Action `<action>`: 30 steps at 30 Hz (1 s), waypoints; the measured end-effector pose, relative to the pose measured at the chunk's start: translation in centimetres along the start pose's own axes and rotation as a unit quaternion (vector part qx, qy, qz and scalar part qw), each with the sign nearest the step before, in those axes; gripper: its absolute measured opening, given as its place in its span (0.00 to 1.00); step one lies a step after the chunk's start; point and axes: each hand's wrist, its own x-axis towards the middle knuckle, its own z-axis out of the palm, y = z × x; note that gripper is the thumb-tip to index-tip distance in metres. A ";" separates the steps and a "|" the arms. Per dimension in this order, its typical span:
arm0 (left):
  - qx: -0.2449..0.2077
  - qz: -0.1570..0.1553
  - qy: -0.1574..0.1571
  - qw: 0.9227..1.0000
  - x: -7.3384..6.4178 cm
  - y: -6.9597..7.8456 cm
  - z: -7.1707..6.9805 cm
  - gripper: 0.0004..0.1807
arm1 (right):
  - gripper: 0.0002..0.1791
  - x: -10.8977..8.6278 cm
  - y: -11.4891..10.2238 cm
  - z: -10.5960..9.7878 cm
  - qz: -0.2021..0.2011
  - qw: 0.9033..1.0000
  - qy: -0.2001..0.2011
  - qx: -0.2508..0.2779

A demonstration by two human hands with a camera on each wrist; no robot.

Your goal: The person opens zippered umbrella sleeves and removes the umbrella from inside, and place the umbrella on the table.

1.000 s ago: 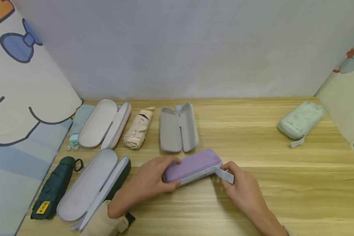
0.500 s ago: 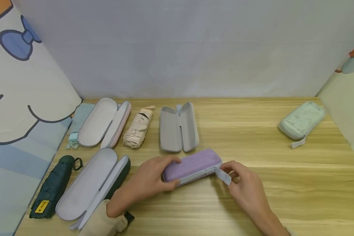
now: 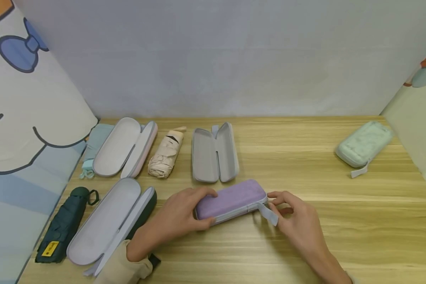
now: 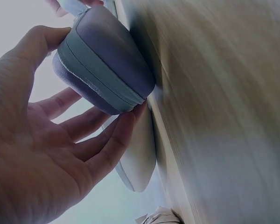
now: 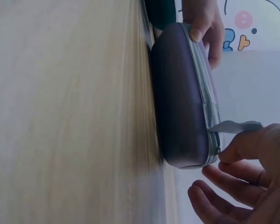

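Observation:
A closed purple zip case (image 3: 232,199) lies on the table in front of me in the head view. My left hand (image 3: 179,211) grips its left end, thumb on the near side and fingers over the top. At the opposite end, my right hand (image 3: 301,225) pinches the small zipper pull (image 5: 218,150) at the corner, thumb against it in the right wrist view. A grey ribbon tab (image 3: 268,215) sticks out from the case beside the right thumb. The left wrist view shows the end of the case between my left thumb and fingers.
Behind stands an open grey case (image 3: 205,156), beside a folded beige umbrella (image 3: 166,156). Leftward are an open pink case (image 3: 115,148), a light blue umbrella (image 3: 98,138), an open dark green case (image 3: 103,225) and a dark green umbrella (image 3: 62,225). A mint case (image 3: 365,142) lies far right.
My right hand has shifted slightly to the right, its fingers spreading around the case's corner, and the ribbon tab hangs lower. The left hand and the purple case have stayed put.

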 end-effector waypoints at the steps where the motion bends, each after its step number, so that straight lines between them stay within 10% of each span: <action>1: 0.000 -0.001 -0.001 1.000 0.0 0.0 0.0 0.30 | 0.10 0.0 0.0 0.0 0.001 1.000 -0.001 0.002; 30: 0.012 0.098 -0.012 0.995 -0.1 -0.6 -0.4 0.30 | 0.07 0.7 1.8 -0.2 0.038 0.999 -0.030 0.009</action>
